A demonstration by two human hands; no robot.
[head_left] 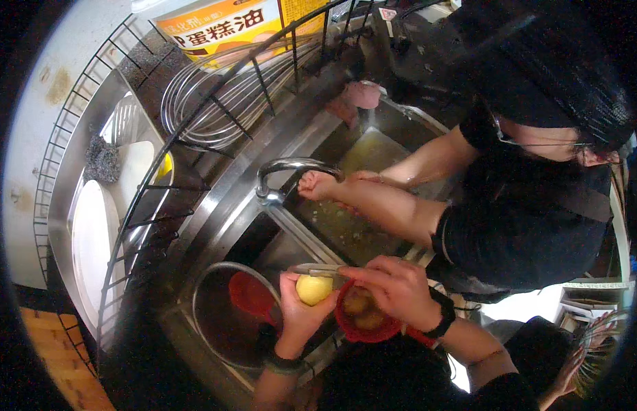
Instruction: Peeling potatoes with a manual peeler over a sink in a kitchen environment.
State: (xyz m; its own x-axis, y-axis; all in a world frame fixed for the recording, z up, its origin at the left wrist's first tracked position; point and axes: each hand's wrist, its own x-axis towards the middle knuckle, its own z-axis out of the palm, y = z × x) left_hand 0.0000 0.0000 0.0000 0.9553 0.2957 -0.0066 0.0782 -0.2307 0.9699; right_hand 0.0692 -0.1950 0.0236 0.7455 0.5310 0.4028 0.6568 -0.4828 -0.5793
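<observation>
My left hand [304, 322] is closed around a pale yellow peeled potato [313, 290]. Just right of it, my right hand [397, 291] grips a thin metal blade [325, 271], which lies against the potato's upper side; whether it is a knife or a peeler I cannot tell. Below my right hand sits a red handled scoop [346, 327] with brownish lumps in it, partly hidden by my fingers. Beside my left hand stands a large metal pot [202, 301], and a red ladle-like utensil [253, 294] rests inside it.
Another person's forearms [394, 205] reach over the far sink basin, close to the curved faucet [298, 164]. On the left, a black wire rack [137, 205] holds whisks [209, 103], a white plate [92, 233] and a steel scouring pad [102, 157]. A yellow-and-orange container [229, 27] stands behind.
</observation>
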